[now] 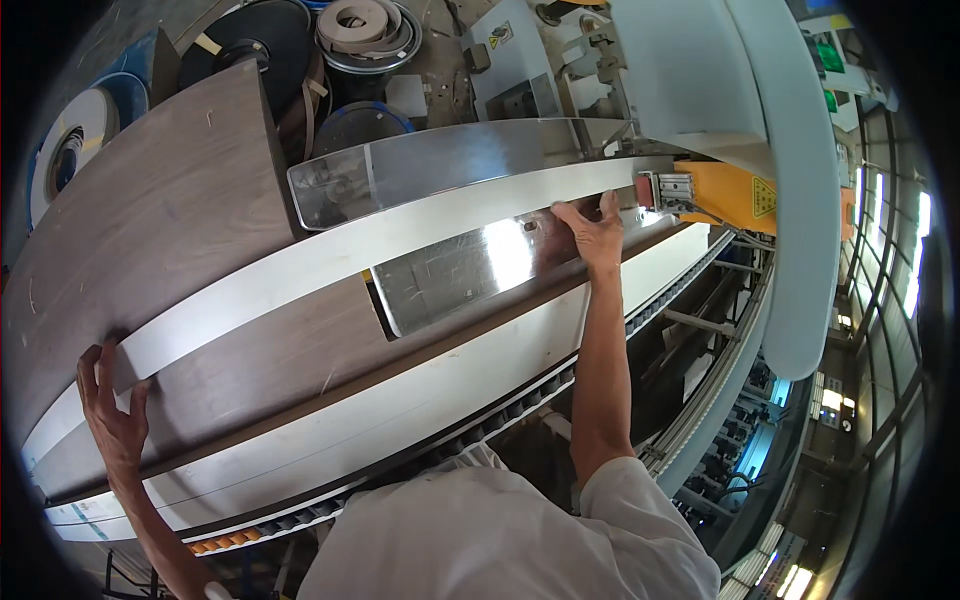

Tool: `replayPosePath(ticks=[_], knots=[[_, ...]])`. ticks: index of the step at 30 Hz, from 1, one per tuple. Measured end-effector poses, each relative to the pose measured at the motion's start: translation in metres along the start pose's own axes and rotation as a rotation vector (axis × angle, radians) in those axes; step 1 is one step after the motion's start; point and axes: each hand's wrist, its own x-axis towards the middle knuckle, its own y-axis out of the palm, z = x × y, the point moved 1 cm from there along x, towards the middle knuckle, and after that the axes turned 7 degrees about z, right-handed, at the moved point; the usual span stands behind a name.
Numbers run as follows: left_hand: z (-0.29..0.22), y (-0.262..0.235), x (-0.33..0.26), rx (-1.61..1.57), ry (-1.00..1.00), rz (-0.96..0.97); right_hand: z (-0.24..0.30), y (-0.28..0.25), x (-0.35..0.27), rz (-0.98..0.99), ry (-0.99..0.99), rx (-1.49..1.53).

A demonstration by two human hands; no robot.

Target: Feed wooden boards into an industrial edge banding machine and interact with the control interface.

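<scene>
A long, narrow white board (330, 247) lies across a brown wood-look surface (290, 345) and a shiny metal plate (450, 280). Its right end reaches the machine. Toward its left end, my left hand (115, 420) grips the board across its width, thumb at the near edge and fingers over the far side. My right hand (597, 235) is over the metal plate near the machine, thumb and fingers spread, fingertips at the board's near edge. It does not wrap round the board.
A pale machine housing (700, 80) with an orange part (730, 190) and a small red-and-metal block (660, 190) stands at right. Along the near side runs a white ledge (400, 410) with a roller track (540, 385). Rolls of edging tape (358, 25) sit at the back left.
</scene>
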Motion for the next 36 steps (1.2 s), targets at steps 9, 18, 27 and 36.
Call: replayPosePath(ticks=[9,18,27,36], knots=[[-0.060,0.008,0.024,0.005,-0.022,-0.020,-0.057,-0.011,0.020,-0.026,0.069,0.164],[-0.126,0.011,0.055,-0.062,0.028,-0.076,-0.060,-0.012,0.022,-0.107,0.149,0.342],[-0.175,0.022,0.081,-0.092,0.077,-0.151,0.012,0.034,-0.011,-0.026,0.264,0.151],[-0.181,0.016,0.079,-0.132,0.113,-0.190,0.109,0.065,-0.062,-0.199,-0.042,0.082]])
